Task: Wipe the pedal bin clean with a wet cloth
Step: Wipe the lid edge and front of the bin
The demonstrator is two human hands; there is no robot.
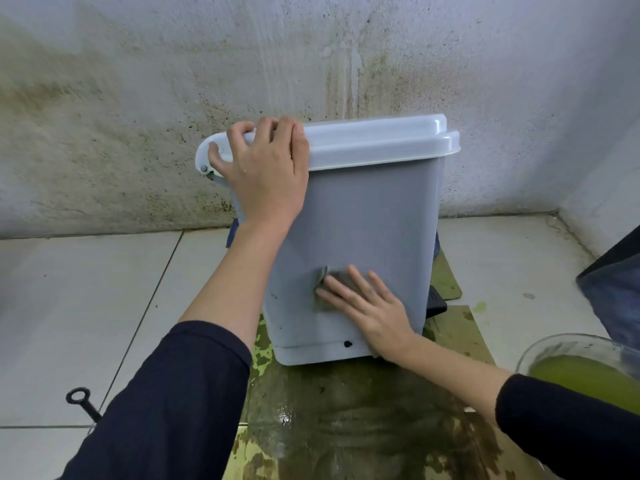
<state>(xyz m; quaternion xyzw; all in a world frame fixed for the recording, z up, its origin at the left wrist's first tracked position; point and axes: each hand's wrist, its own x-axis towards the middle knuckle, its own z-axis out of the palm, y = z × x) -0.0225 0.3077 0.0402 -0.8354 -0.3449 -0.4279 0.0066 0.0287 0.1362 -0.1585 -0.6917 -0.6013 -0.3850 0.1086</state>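
Observation:
A grey pedal bin [363, 216] with a pale lid [374, 140] stands on the wet floor against the stained wall. My left hand [266, 168] grips the lid's left end, fingers curled over the top edge. My right hand [367, 303] lies flat on the lower part of the bin's side and presses a small grey-green cloth [322, 282] against it. Only the cloth's left edge shows past my fingers. The black pedal [437, 301] sticks out at the bin's lower right.
A glass bowl [571, 344] of green-yellow liquid sits at the right. A dark bag or container [613, 289] stands in the right corner. A black metal key-like ring [81, 403] lies on the white tiles at the left. Wet, dirty cardboard [363, 427] lies under the bin.

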